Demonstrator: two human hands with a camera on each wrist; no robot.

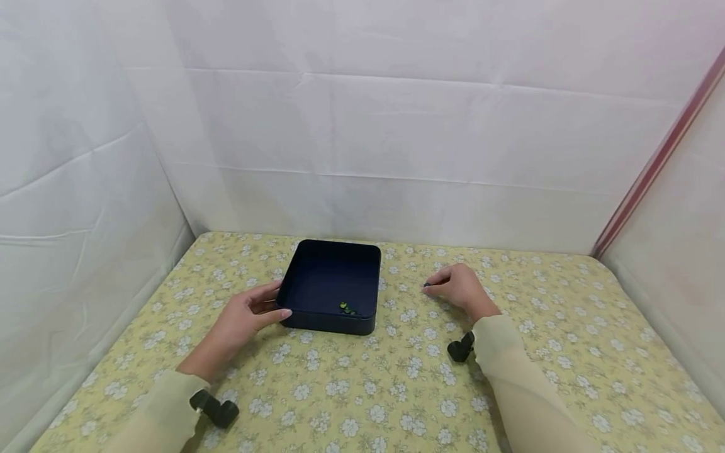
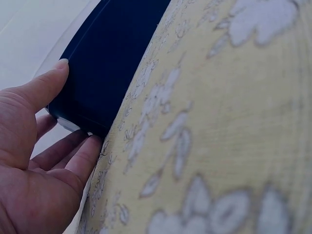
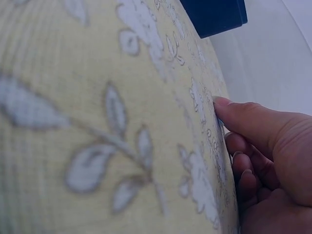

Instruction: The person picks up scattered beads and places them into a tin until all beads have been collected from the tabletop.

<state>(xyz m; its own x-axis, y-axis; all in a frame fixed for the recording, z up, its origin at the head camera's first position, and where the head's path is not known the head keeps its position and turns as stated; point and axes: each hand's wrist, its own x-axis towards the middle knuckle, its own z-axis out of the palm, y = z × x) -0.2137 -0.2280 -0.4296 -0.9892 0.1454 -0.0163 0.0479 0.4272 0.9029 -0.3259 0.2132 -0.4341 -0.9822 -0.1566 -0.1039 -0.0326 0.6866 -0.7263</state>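
Observation:
A dark blue rectangular tray point(image 1: 331, 277) with low walls sits on the cloth, left of centre. My left hand point(image 1: 243, 318) grips its near left corner, thumb at the front rim and fingers along the side. In the left wrist view, the fingertips reach the bottom edge of the tray point(image 2: 107, 58). Several small green and yellow-green pieces point(image 1: 343, 306) lie inside by the front wall. To the right of the tray, my right hand point(image 1: 460, 288) pinches a tiny dark blue piece point(image 1: 427, 285) low at the cloth; the fingertips mostly hide it.
A yellow cloth with white flowers point(image 1: 351, 402) covers the table. White fabric walls point(image 1: 396, 132) stand behind it and on both sides. A red strip point(image 1: 657, 157) runs down the back right corner. Each wrist wears a black camera mount point(image 1: 215, 409).

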